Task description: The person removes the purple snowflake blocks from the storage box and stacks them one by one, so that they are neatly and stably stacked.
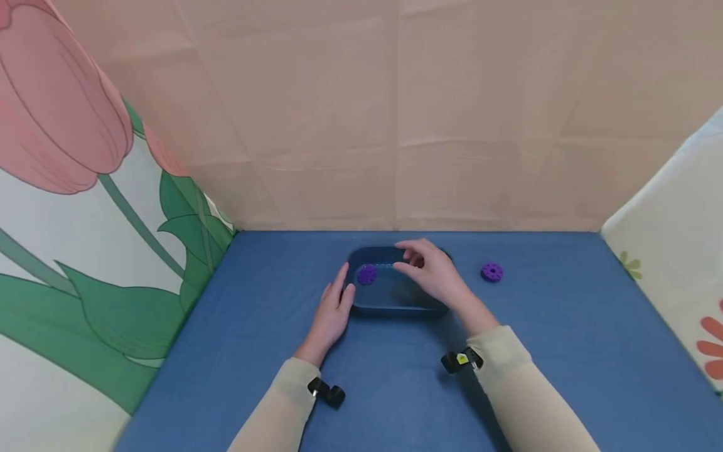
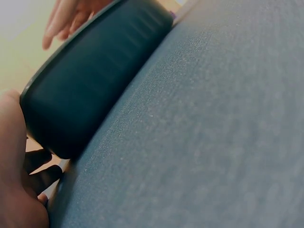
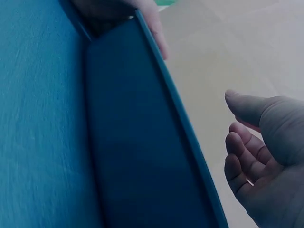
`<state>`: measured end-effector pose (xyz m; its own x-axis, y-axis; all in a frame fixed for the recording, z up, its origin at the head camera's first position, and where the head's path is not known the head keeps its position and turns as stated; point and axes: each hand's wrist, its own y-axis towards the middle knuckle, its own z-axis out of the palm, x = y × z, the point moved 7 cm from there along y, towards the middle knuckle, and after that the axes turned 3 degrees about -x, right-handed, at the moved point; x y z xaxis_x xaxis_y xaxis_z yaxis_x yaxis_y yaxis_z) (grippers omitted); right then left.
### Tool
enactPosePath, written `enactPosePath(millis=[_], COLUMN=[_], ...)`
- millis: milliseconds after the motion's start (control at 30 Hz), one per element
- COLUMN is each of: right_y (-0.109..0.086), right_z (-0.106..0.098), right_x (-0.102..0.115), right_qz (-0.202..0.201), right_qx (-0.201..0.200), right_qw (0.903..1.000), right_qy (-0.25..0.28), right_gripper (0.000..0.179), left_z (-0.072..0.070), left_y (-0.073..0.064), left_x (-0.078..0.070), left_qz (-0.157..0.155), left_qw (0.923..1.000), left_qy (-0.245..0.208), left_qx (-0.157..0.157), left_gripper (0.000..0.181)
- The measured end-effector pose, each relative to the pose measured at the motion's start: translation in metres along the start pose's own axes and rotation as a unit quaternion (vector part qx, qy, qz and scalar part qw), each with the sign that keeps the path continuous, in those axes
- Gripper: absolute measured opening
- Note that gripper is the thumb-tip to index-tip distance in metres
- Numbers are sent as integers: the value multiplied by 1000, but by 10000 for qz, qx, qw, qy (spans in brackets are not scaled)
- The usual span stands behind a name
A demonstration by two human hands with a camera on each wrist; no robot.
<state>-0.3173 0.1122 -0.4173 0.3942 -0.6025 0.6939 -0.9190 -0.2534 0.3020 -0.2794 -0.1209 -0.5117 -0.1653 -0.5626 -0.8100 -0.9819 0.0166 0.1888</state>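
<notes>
A dark blue rectangular tray (image 1: 395,311) with raised walls sits near the back of the table. Inside it, toward the left end, lies a purple notched disc (image 1: 366,275). My left hand (image 1: 332,312) rests along the tray's left end with fingers extended; in the left wrist view its fingers (image 2: 42,178) are at the tray's outer wall. Above the tray's right half hovers my right hand (image 1: 432,271), thumb and index finger apart, nothing between them. The right wrist view shows that hand (image 3: 266,156) higher than the tray's rim, fingers loosely bent.
A second purple disc (image 1: 492,272), with a hole in its middle, lies on the blue table (image 1: 390,383) to the right of the tray. A beige cloth wall (image 1: 395,125) rises behind the table, with flower-patterned cloth (image 1: 113,251) at the left side.
</notes>
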Motion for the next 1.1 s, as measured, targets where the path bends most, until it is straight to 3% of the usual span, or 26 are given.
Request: enactPosePath(millis=[467,833,1100], right_y=[21,31,34], right_z=[40,65,78], right_x=[-1,-5,-7], right_qz=[32,-5,53], right_qx=[270,609,932], right_qw=[9994,9954,9934], right_qy=[-229,-741,-661], right_gripper=[39,43,45], left_z=[1,1,0], left_y=[1,0,1], left_x=[0,1,0], left_qz=[-39,-72,-65], left_qw=[10000,9999,9999], left_qy=[-43,-87,-57], left_qx=[23,66,56], left_gripper=[52,55,53])
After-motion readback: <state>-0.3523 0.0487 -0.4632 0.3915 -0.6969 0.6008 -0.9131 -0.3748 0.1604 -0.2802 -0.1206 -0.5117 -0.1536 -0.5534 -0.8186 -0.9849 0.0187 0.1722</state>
